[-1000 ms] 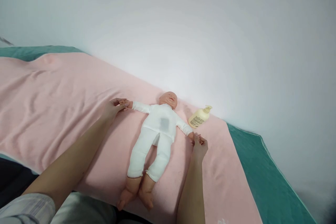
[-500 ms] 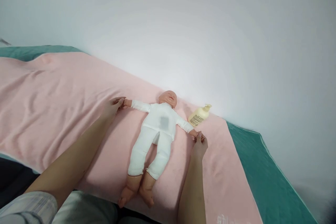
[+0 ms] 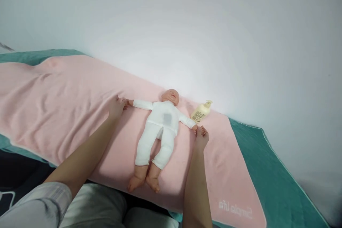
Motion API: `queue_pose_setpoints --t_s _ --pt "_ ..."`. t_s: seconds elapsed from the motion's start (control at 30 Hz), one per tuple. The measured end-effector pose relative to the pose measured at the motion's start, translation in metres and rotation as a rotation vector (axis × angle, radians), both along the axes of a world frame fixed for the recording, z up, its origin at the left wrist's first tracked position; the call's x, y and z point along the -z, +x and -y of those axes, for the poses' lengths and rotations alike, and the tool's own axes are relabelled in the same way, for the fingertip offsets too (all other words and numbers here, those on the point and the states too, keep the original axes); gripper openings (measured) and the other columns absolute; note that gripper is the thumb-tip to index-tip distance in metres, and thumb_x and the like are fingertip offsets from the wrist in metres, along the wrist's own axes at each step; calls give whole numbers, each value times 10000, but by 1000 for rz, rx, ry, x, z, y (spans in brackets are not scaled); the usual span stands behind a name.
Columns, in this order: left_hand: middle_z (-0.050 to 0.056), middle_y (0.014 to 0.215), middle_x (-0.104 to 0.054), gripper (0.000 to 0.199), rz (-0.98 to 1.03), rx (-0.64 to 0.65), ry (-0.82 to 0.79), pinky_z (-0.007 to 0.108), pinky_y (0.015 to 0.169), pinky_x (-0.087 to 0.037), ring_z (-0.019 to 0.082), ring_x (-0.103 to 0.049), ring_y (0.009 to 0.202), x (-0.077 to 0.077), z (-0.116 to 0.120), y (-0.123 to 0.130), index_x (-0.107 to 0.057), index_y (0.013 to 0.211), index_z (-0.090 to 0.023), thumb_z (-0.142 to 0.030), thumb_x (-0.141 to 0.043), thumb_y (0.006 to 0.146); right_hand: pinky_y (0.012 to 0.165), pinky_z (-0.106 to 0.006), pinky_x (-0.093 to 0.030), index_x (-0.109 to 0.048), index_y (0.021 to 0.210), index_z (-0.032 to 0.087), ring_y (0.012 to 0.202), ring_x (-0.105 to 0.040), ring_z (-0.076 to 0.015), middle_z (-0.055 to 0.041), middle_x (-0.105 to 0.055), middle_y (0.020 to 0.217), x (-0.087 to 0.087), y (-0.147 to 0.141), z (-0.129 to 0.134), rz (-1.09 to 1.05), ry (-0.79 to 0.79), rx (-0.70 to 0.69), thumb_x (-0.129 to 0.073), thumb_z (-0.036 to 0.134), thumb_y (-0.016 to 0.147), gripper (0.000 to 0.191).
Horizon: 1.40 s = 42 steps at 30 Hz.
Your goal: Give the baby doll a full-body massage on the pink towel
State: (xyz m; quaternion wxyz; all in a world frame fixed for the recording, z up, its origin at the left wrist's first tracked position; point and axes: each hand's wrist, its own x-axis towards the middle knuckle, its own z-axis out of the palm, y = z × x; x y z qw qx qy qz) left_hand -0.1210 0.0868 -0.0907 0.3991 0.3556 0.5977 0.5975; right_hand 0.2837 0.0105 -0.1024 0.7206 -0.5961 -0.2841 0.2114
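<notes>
Where the left hand (image 3: 115, 108) is placed: at one hand of a white-clothed, plastic-headed baby doll (image 3: 162, 115); more of its back is shown than half a second ago, finger closure unclear.
Right hand (image 3: 201, 139): doll's other hand is pinched.
Doll: laid between both hands' fingers, arms seemingly held spread.

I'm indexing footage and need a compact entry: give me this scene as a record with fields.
Left hand: at one hand of a white-clothed baby doll; exact grip unclear
Right hand: at the doll's other hand
Doll pose: face up, arms spread
Nearby: pale yellow pump bottle
Surface: pink cloth blanket over green cloth
Backdrop: whitish wall
</notes>
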Motion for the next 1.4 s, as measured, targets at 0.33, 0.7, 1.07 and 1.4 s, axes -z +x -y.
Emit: queue_pose_setpoints --t_s 0.33,0.7,1.07,1.4 --pt "57 1056 -577 292 -442 79 361 273 652 -489 184 -590 815 -13 118 26 -565 1093 -250 -388 -589 838 615 -261 -536 -545 1052 133 641 -590 -110 -23 -617 866 9 6 -6 -5 9 -12 -751 539 614 632" --pt "55 969 -692 612 -693 496 679 355 643 -599 291 -680 822 72 254 41 -623 1169 -419 -451 -818 590 778 -289 -546 -568 1058 148 900 -626 -170 -60 -629 1009 0 2 -2 -134 124 -97 -799 476 580 624" --pt "71 929 -718 646 -777 343 751 390 630 -620 281 -705 809 85 247 51 -450 1361 -490 -263 -615 780 759 -265 -543 -624 1092 170 962 -603 -164 -73 -603 1127 -8 -4 3 -150 162 -164 -760 526 665 572" --pt "51 1165 -680 589 -643 369 755 474 888 -529 289 -555 1172 36 233 43 -478 1365 -396 -173 -561 827 660 -256 -508 -543 1280 197 746 -614 -124 -92 -576 1227 -29 -39 9 123 170 -82 -646 502 779 595"
